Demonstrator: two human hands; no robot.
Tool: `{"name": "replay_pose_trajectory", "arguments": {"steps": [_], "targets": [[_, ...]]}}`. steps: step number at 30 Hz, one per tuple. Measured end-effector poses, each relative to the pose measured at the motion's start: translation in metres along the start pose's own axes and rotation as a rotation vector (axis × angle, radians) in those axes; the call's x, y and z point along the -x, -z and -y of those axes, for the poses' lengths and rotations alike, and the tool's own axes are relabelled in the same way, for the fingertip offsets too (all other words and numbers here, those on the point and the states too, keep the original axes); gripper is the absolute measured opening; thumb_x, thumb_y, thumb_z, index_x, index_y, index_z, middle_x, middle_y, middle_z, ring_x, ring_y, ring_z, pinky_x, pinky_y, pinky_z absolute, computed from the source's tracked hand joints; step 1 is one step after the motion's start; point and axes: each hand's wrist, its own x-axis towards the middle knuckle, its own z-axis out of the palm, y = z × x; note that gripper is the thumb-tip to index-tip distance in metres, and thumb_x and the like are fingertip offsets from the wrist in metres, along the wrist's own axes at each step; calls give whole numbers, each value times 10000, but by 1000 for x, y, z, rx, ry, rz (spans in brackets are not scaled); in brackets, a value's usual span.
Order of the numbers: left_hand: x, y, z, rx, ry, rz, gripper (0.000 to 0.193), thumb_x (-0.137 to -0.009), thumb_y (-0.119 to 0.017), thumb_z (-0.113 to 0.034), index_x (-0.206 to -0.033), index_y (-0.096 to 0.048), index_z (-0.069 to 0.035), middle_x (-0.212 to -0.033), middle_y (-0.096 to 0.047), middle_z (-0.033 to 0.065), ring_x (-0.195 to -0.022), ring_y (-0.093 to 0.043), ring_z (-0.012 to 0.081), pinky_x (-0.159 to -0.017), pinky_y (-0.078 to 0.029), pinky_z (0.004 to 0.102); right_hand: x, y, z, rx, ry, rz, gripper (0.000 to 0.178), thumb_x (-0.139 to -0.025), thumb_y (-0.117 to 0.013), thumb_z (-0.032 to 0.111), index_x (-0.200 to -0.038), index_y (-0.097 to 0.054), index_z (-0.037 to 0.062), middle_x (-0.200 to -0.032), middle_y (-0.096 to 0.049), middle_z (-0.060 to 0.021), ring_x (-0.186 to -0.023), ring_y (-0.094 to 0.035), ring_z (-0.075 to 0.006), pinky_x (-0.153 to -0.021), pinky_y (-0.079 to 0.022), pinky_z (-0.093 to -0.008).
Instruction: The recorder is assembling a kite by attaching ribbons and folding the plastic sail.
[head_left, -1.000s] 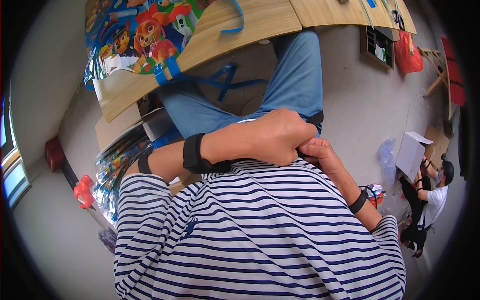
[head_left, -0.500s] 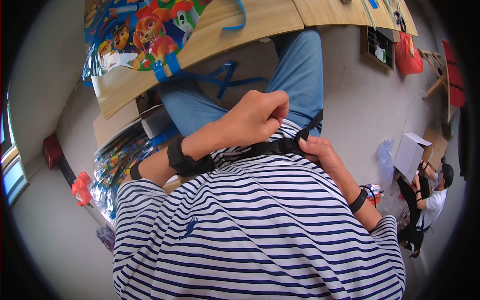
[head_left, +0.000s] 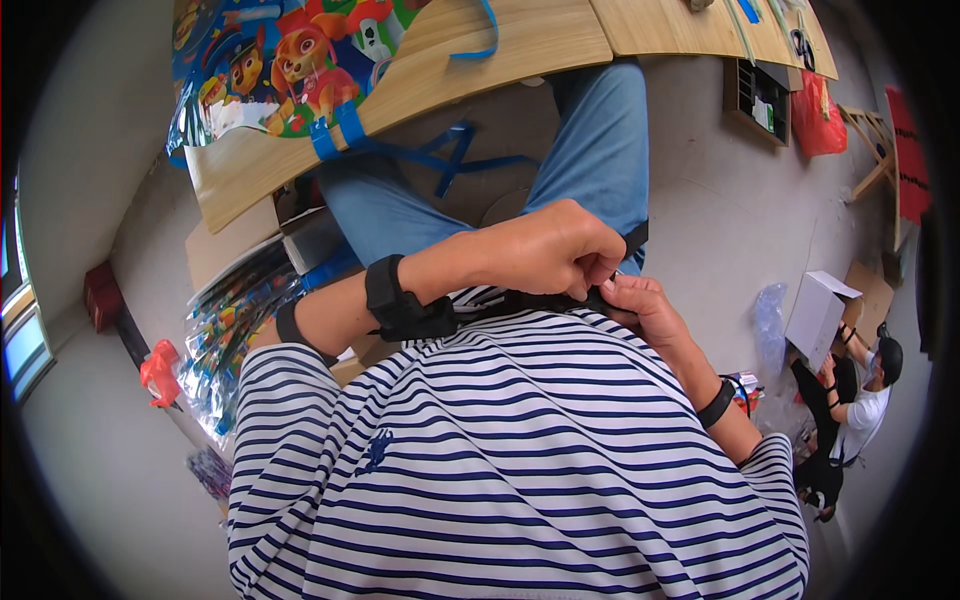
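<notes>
At my waist, over a striped shirt, runs a black belt strap (head_left: 522,300), partly hidden by my hands. My left hand (head_left: 560,248) reaches across to the right, its fingers curled and pinched on the strap near its loose end (head_left: 635,238). Thumb and forefinger of my right hand (head_left: 645,305) press together on the same strap, almost touching the left fingertips. The exact grip between the fingers is small and partly covered. A black band with a small box (head_left: 405,308) sits on my left wrist, and another black band (head_left: 717,401) is on my right forearm.
Ahead stands a wooden table (head_left: 540,35) bearing a colourful cartoon-printed foil sheet (head_left: 300,60). Blue ribbon (head_left: 455,165) hangs below its edge. Shiny printed packages (head_left: 225,335) lie at left. Red bag (head_left: 820,115), white carton (head_left: 820,310) and a crouching person (head_left: 860,400) are at right.
My left hand has moved right, from above the buckle to the strap beside my right hand, and now covers the buckle. My right hand stays nearly still.
</notes>
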Motion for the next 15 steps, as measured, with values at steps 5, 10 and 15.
{"name": "replay_pose_trajectory", "arguments": {"steps": [5,10,15], "targets": [[0,-13,-10,-226,-48,-14,143,-777,-685,36,-905,-626,11,-775,-689,168,-745,-702,353,-642,-514,420,0,2,0,1,30,31,107,-973,-709,144,-928,-747,55,-615,-471,116,-512,-274,-5,-494,-208,-212],[5,-23,-12,-337,-57,-69,166,-787,-660,12,-937,-590,3,-801,-671,188,-766,-680,382,-666,-512,474,-1,2,0,2,30,12,121,-956,-732,127,-850,-721,70,-602,-456,112,-510,-265,-9,-493,-193,-219],[20,-22,-8,-269,15,-239,145,-788,-652,11,-887,-550,-13,-760,-617,166,-741,-649,358,-647,-494,457,-3,4,0,26,36,16,268,-940,-764,141,-719,-612,135,-571,-424,109,-504,-253,-20,-495,-162,-239]]}}
